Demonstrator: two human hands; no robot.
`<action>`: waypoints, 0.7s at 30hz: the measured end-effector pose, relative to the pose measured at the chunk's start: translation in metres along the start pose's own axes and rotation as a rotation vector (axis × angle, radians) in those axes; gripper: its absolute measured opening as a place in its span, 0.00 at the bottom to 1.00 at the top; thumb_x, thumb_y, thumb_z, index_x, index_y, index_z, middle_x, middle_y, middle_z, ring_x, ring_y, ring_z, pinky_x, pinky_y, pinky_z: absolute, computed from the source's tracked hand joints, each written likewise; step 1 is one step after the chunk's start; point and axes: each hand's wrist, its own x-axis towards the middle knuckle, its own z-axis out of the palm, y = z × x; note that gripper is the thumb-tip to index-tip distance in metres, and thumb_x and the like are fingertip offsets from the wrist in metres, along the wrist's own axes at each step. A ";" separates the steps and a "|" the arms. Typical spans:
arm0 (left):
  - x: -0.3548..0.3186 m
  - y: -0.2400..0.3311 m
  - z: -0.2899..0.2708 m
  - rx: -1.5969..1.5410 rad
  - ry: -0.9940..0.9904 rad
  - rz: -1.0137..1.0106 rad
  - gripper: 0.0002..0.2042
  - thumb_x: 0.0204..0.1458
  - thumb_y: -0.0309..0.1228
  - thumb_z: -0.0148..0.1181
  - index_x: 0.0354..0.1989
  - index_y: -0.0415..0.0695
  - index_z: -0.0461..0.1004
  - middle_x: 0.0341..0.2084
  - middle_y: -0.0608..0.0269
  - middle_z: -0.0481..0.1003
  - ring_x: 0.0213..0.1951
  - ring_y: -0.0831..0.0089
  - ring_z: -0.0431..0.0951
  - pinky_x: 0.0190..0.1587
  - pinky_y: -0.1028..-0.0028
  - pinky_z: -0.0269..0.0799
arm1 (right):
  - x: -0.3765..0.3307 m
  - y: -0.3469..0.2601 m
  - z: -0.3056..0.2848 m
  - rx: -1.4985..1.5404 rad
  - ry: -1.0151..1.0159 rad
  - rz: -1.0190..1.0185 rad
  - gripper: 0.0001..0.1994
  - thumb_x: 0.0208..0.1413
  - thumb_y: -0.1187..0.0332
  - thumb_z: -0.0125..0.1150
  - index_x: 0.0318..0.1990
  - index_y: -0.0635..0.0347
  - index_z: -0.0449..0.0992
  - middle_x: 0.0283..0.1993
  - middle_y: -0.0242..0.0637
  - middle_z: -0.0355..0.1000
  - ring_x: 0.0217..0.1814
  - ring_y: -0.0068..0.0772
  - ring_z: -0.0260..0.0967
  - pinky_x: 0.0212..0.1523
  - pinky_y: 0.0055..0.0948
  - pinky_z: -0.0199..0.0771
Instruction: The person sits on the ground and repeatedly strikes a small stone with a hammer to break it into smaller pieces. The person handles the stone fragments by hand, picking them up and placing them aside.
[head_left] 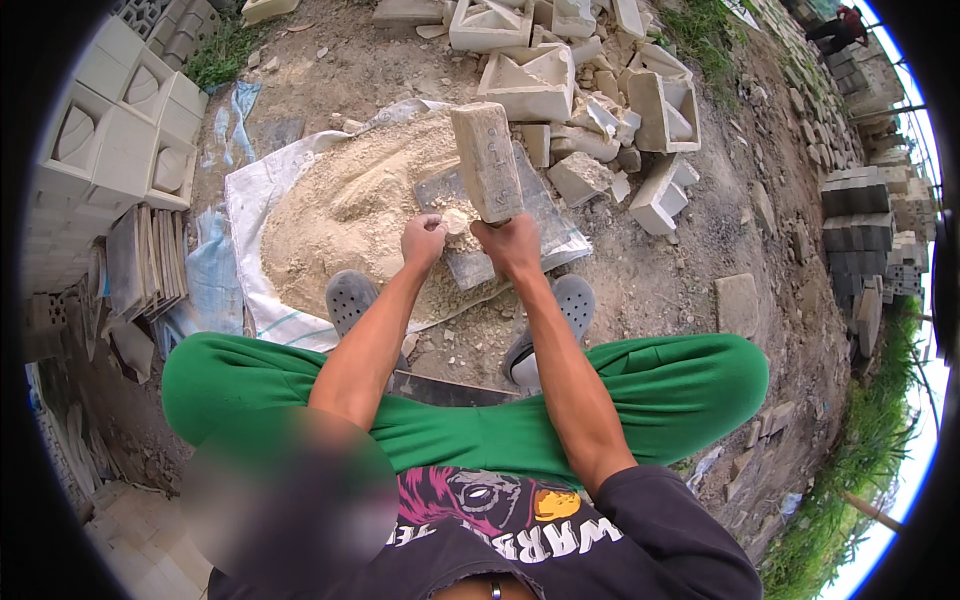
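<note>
My right hand [508,243] is closed round the grip of a mallet [487,160] with a big, worn, blocky, wood-like head. The head is raised above a dark grey flat slab [465,268]. To its left, my left hand [424,240] has its fingers curled together at a pale broken chunk [456,220], which it seems to steady on the slab. Small crumbs lie around the chunk. Beside and under the slab spreads a heap of pale crushed powder [340,205] on a white woven sack [245,215].
Broken pale blocks [527,82] pile up beyond the slab. Patterned blocks [120,130] are stacked at the left, above thin leaning boards [145,262]. Grey blocks [856,235] stand at the far right. My grey clogs [350,300] flank the sack's near edge.
</note>
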 end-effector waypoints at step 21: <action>-0.005 0.021 0.009 0.023 0.063 -0.034 0.15 0.46 0.30 0.69 0.44 0.43 0.81 0.35 0.60 0.83 0.37 0.68 0.83 0.43 0.70 0.76 | 0.002 0.030 0.011 0.010 0.241 -0.298 0.16 0.42 0.59 0.71 0.36 0.60 0.81 0.33 0.51 0.78 0.39 0.54 0.77 0.37 0.43 0.78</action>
